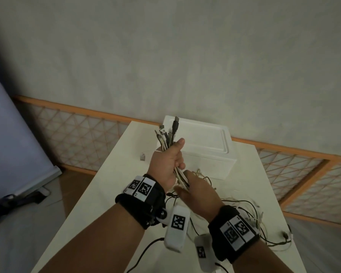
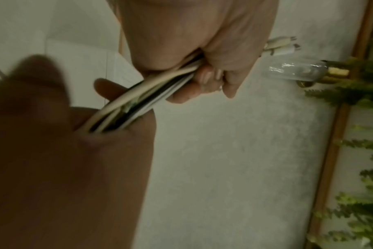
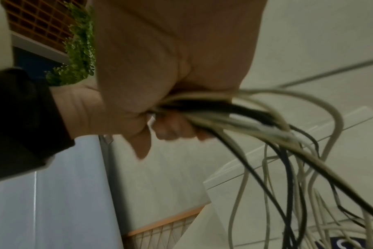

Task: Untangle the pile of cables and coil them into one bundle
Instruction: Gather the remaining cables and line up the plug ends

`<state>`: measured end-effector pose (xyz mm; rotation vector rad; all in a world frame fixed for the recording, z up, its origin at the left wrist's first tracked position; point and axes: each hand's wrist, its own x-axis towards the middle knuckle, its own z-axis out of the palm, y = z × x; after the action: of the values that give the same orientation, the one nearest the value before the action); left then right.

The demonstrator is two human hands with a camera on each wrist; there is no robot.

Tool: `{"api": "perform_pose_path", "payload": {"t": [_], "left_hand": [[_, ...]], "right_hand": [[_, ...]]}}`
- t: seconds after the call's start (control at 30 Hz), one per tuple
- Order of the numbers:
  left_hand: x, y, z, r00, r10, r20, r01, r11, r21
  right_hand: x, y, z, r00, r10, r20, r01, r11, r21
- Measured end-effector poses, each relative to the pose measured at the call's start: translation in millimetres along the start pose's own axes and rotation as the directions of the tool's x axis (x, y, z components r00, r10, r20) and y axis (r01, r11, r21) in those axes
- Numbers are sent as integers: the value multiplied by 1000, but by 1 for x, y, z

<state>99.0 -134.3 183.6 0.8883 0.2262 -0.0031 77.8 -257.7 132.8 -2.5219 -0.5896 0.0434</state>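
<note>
The left hand (image 1: pixel 166 164) is fisted around the gathered cables (image 1: pixel 180 177), held above the bench (image 1: pixel 110 180) in front of the white box (image 1: pixel 205 146), with the plug ends (image 1: pixel 168 133) fanned out above the fist. Just below it, the right hand (image 1: pixel 197 189) curls around the same strands. The ends look collected and aligned, but long tails (image 1: pixel 250 215) lie looped on the bench nearer the person than the box, so the coiling itself seems not yet done.

Open: bare desk (image 1: pixel 98 194) left of the white box (image 1: pixel 205 152).
Blocked: loose cables (image 1: pixel 250 215) sprawl right of the box, nearer the person.
</note>
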Motion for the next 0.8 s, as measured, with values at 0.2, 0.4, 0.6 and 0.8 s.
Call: {"api": "perform_pose_path", "payload": {"t": [0.2, 0.4, 0.6, 0.8], "left_hand": [[2, -1, -20, 989, 139, -43, -123, 956, 265], [0, -18, -25, 999, -30, 30, 19, 949, 315], [-6, -16, -35, 996, -88, 24, 79, 963, 256], [11, -15, -50, 974, 1, -224, 68, 953, 297]], "right_hand": [[1, -5, -13, 998, -55, 25, 43, 943, 329], [22, -25, -1, 999, -24, -46, 42, 897, 440], [14, -12, 8, 995, -31, 90, 15, 984, 175], [15, -21, -20, 962, -80, -263, 130, 975, 179]]}}
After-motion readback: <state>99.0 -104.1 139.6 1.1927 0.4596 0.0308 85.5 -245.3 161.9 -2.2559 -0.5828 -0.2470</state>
